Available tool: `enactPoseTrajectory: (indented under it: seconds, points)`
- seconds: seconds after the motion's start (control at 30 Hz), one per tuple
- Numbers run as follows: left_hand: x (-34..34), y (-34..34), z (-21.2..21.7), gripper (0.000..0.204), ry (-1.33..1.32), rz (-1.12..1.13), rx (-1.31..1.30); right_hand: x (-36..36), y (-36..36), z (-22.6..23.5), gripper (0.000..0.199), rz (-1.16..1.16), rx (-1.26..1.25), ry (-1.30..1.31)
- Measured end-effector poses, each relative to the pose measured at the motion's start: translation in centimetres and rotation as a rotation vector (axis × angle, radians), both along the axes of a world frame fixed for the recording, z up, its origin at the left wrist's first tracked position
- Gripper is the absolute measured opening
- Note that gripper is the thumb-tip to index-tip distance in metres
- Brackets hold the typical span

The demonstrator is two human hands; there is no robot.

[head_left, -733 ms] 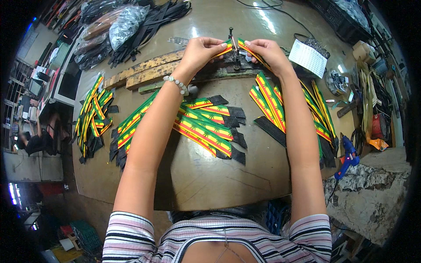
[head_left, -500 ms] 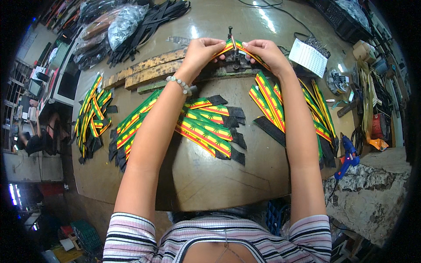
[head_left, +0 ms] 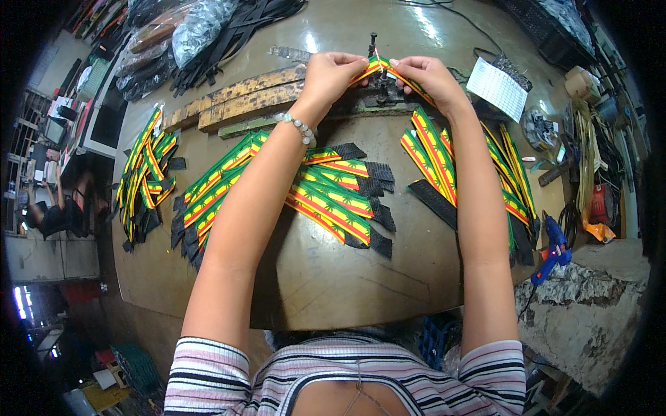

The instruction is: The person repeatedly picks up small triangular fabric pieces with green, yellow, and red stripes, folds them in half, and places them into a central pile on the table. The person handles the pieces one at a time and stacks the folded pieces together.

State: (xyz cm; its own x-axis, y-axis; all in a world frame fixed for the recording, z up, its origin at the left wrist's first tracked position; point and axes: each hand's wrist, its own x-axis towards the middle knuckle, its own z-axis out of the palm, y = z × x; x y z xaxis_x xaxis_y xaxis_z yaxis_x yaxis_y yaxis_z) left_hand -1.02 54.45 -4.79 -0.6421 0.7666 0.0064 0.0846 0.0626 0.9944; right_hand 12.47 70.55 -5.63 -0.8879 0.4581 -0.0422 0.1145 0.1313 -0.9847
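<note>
Both arms reach to the far side of the table. My left hand [head_left: 334, 78] is closed, thumb and fingers pinching a green, yellow and red printed strap [head_left: 418, 91]. On the other side, my right hand [head_left: 429, 78] pinches the same strap, and its end slants down beneath that hand. Between the hands the strap rises to a peak beside a dark upright metal bolt [head_left: 373, 43] on a fixture. A thin pale piece stands at the peak; I cannot make out what it is. Below my arms, several similar straps with black ends lie in a fanned pile [head_left: 333, 201].
More straps lie in a left pile [head_left: 147, 170] and a right pile [head_left: 433, 159]. Worn wooden bars [head_left: 243, 100] stretch left of the fixture. A paper sheet [head_left: 497, 90], a blue glue gun [head_left: 553, 249] and black webbing [head_left: 243, 35] surround the work area. A person sits far left.
The view has shifted slightly, and the table things appear a little to the right. Both hands still pinch the strap at the bolt.
</note>
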Motion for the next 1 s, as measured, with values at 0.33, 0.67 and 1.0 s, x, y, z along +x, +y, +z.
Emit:
enactPoseTrajectory:
  seconds: [0.33, 0.67, 1.0]
  points:
    - [-0.1, 0.2, -0.3, 0.028, 0.046, 0.01, 0.008, -0.1, 0.4, -0.4, 0.033, 0.005, 0.003, 0.029]
    - [0.5, 0.1, 0.1, 0.027, 0.137, 0.085, 0.02, 0.0, 0.2, -0.3, 0.033, 0.006, -0.016, 0.032]
    - [0.7, -0.7, 1.3, 0.031, 0.121, 0.019, -0.007, 0.2, 0.4, -0.5, 0.031, -0.06, 0.142, -0.021]
